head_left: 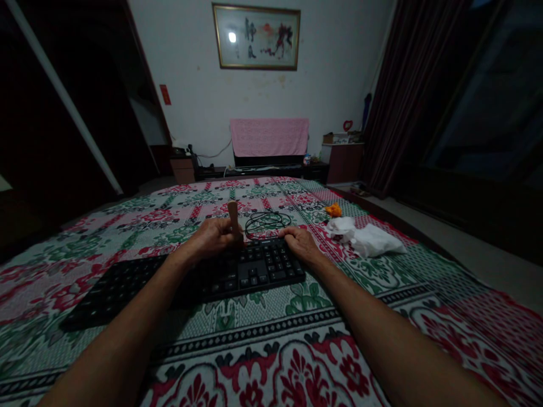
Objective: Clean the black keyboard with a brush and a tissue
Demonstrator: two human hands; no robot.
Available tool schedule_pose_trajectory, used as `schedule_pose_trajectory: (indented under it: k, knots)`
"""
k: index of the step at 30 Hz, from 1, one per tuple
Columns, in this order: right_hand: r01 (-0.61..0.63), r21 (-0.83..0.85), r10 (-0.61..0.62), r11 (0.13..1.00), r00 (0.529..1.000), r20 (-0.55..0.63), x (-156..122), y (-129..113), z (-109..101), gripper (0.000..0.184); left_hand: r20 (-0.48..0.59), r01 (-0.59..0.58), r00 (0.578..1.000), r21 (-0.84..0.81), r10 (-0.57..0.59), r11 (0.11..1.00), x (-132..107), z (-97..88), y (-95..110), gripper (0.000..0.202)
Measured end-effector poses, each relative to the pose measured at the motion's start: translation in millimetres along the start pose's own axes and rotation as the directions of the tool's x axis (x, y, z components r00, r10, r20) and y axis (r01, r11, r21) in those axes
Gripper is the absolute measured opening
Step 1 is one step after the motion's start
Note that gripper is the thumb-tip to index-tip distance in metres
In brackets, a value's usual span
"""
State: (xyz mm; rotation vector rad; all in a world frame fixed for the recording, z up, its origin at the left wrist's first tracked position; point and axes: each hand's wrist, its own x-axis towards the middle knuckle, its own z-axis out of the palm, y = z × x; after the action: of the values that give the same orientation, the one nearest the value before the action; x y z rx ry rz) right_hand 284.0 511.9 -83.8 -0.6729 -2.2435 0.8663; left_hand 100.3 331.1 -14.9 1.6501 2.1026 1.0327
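A black keyboard (252, 268) lies on the patterned cloth, with its number pad towards the right. My left hand (213, 237) is closed round a wooden-handled brush (233, 212), held upright over the keyboard's upper edge. The brush's lower end is dark and hard to make out against the keys. At the keyboard's upper right corner, my right hand (300, 244) grips the edge, thumb pointing left. Just behind the keyboard rests a coiled black cable (268, 221). My left forearm hides part of the keys.
A crumpled white plastic bag (375, 239) and a small orange bundle (334, 210) lie to the right. The floral cloth (292, 345) covers the broad surface under everything. Beyond its far edge are a pink-cloth-covered screen (270, 137) and low cabinets (343, 164).
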Motion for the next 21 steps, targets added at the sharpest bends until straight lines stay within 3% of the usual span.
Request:
schedule_pose_trajectory:
  k: [4, 8, 13, 21]
  knots:
    - [-0.03, 0.015, 0.031, 0.999, 1.0, -0.007, 0, 0, 1, 0.031, -0.031, 0.036, 0.999, -0.12, -0.04, 0.992, 0, -1.6, 9, 0.032]
    - [-0.033, 0.001, 0.033, 0.999, 0.999, -0.006, 0, -1, 0, 0.031, -0.094, -0.056, 0.995, -0.131, 0.044, 0.99, 6, 19.3, 20, 0.034]
    - [-0.023, 0.006, 0.023, 1.0, 1.0, -0.005, -2, -1, 0, 0.031, -0.129, -0.061, 0.99, -0.057, 0.053, 0.996, 11, 36.5, 13, 0.035]
    - [-0.009, -0.006, 0.009, 1.0, 1.0, 0.002, -1, -3, -1, 0.03, -0.014, 0.013, 1.0, 0.002, -0.013, 1.0, 7, 2.6, 2, 0.03]
